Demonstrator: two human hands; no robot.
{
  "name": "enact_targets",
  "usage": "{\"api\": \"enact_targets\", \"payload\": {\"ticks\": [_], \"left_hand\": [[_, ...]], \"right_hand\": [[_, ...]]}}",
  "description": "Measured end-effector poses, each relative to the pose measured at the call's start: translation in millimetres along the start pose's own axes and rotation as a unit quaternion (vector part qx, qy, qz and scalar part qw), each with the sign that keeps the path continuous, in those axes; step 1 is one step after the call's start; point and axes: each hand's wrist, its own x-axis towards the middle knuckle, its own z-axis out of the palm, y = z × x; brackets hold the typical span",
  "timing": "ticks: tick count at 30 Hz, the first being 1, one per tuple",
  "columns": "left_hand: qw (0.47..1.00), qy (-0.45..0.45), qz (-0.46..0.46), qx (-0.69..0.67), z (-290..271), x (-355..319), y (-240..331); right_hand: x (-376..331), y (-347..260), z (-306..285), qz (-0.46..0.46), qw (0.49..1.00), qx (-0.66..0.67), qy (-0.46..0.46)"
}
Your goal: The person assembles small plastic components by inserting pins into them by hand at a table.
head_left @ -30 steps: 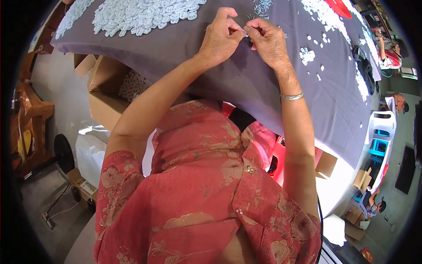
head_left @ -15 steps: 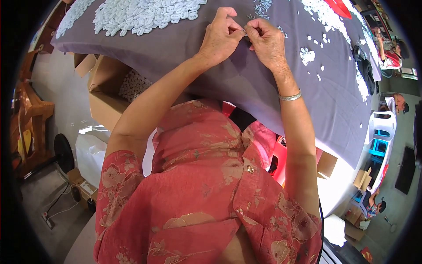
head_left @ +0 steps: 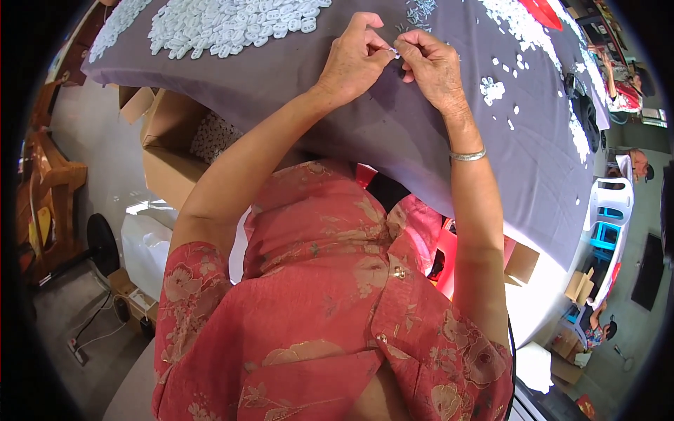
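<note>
Above the near part of the cloth-covered table, my left hand (head_left: 355,62) pinches a small white plastic piece (head_left: 395,54) between thumb and forefinger. My right hand (head_left: 434,73), a silver bangle on its wrist, is just beside that piece with its thumb and fingers drawn together. What the right fingertips hold, if anything, is too small to make out. Beyond the hands lie thin grey pins (head_left: 420,12) in a loose scatter. To the left spreads a big heap of flat, pale oval plastic pieces (head_left: 235,27) with holes.
Small white parts (head_left: 493,90) lie on the grey tablecloth (head_left: 523,179) at right, with a larger spread beyond and a red dish (head_left: 540,12). An open cardboard box (head_left: 165,158) of parts stands below the left table edge. Other people (head_left: 623,84) sit far right.
My right hand has shifted slightly to the right, away from my left fingertips. The small white piece now shows between the hands. My left hand has barely moved.
</note>
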Motion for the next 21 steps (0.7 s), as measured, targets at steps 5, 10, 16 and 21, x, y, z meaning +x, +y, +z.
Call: {"api": "enact_targets", "payload": {"ticks": [5,10,16,21], "left_hand": [[1.000,-0.002,0.002,0.003,0,0,-1],[0.999,0.012,0.029,-0.019,2,2,-4],[0.998,0.025,0.056,-0.007,4,3,-9],[0.998,0.015,0.049,-0.040,2,4,-15]], "right_hand": [[0,-2,-1,0.012,1.000,0.003,-0.005],[-1,-8,-2,0.037,0.999,0.021,-0.010],[1,-4,-3,0.048,0.997,0.051,-0.016],[2,-4,-1,0.052,0.997,0.048,-0.006]]}}
